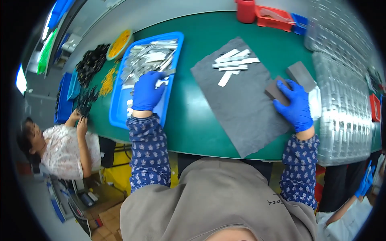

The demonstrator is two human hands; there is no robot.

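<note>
My left hand [148, 91], in a blue glove, reaches into the blue tray [113, 108]. Its fingers are curled around a silvery metal strip [161, 83], partly hidden by the glove. Many similar strips [155, 56] lie heaped in the tray's far part. To the right, my gloved right hand [295, 105] grips a brownish-grey block [276, 91], its fingers on top and the thumb at the near side. The block rests at the right edge of a dark grey cloth [237, 104]. Several pale metal strips [235, 62] lie loosely piled on the cloth's far part.
A second grey block [301, 76] and stacked clear plastic trays [339, 108] stand at the right. Beyond are a red cup [245, 11], a red bin [274, 19] and a small blue bin [299, 23]. A co-worker [66, 148] handles black parts at the left; another person's gloved hand [365, 180] shows lower right.
</note>
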